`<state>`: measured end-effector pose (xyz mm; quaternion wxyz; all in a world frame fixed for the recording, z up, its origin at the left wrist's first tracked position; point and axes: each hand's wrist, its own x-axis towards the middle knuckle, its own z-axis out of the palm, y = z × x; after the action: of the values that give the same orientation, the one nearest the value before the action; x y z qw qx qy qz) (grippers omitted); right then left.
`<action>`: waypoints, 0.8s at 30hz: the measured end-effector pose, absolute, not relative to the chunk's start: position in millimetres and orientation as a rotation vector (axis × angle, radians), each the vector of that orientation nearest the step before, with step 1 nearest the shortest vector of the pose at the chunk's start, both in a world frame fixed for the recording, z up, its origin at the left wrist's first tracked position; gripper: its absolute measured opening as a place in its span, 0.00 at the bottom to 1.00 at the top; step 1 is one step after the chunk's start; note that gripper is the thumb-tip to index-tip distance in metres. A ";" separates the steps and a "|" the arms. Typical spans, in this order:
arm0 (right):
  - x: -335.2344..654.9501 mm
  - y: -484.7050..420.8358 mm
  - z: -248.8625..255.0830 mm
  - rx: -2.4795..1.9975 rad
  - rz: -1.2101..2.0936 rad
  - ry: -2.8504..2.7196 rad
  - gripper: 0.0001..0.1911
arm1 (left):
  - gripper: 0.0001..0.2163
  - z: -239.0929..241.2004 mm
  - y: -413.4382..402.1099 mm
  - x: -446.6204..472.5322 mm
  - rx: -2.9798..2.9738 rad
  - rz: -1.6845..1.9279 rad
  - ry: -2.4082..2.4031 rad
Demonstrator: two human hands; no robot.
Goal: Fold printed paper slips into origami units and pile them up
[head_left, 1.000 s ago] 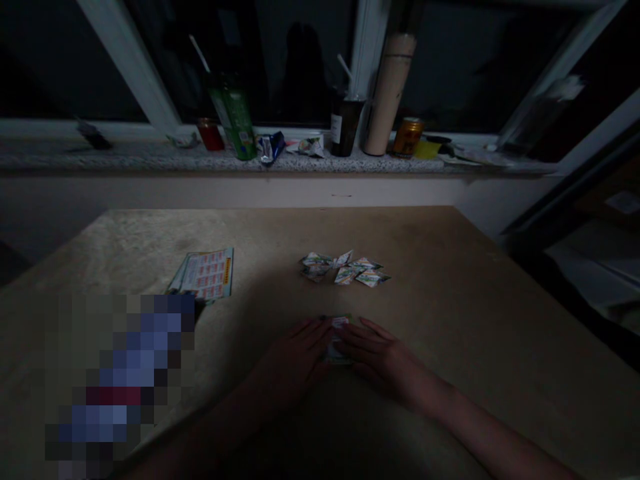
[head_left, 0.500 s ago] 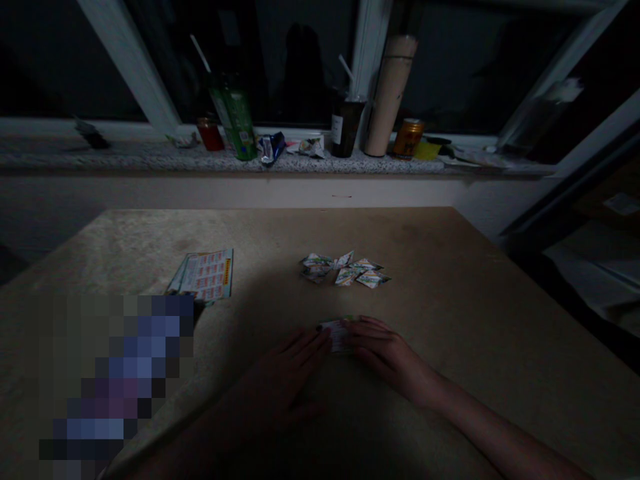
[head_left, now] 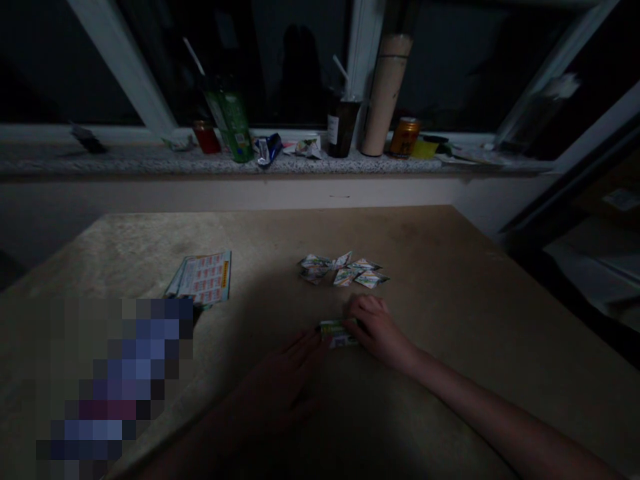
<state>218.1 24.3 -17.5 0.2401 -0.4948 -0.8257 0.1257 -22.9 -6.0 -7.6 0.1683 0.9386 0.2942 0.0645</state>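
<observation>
A small folded printed paper [head_left: 340,335], green and yellow along its far edge, lies on the table between my hands. My left hand [head_left: 287,373] rests flat with fingers stretched, the fingertips on the paper's left end. It is in deep shadow. At the right end, my right hand [head_left: 379,329] has its fingers curled, with the thumb and finger at the paper. How firmly they pinch it is hard to see. Just beyond are several folded paper pieces [head_left: 345,269] with pointed ends, close together in a group.
A stack of printed paper cards [head_left: 206,277] lies on the left of the table [head_left: 430,247]. Below it is a pixelated, blurred-out area. Along the windowsill [head_left: 170,163] stand a green bottle [head_left: 237,127], a dark cup with a straw [head_left: 344,127], a tall flask [head_left: 385,100] and a can [head_left: 405,138].
My right hand has curled its fingers and shifted slightly up from lying over the paper. The paper now shows a green and yellow face instead of a pale one. My left hand stays nearly in place.
</observation>
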 end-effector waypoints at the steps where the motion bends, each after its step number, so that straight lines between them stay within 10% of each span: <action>1: 217.8 24.2 -17.8 -1.362 0.327 -2.274 0.05 | 0.35 -7.2 -6.0 -22.1 2.673 0.166 0.845; 24: 208.9 21.5 -18.2 -1.432 0.148 -2.310 0.05 | 0.38 -3.2 -20.9 1.4 2.679 0.123 0.851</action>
<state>208.9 21.5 -18.2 0.2083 -0.5146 -0.8300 0.0530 1.4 -20.9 -3.2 0.1633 0.9393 0.2986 0.0432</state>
